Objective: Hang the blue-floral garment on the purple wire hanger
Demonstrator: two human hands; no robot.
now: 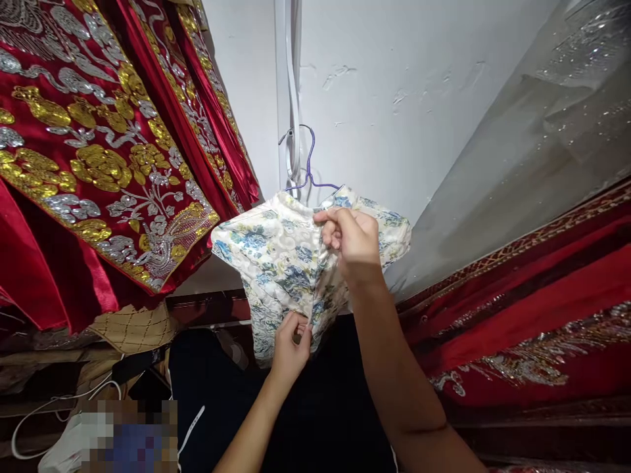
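A short-sleeved dress (276, 253) in white fabric with blue and yellow flowers hangs on a purple hanger (309, 172) against the wall. At its neckline, my right hand (352, 233) pinches the edge of the front opening between thumb and forefinger. Lower down, my left hand (292, 338) grips the same opening edge, fingers pressed together. Between the two hands the edge runs nearly straight up and down. The dress's lower part is partly hidden behind my left hand and forearm.
Red garments with gold and silver sequins (103, 164) hang at the left. On the right are more red embroidered garments (517, 328) and a sheer glittery cover (542, 131). A white strap (292, 85) runs down the wall. A white cable (29, 407) lies at lower left.
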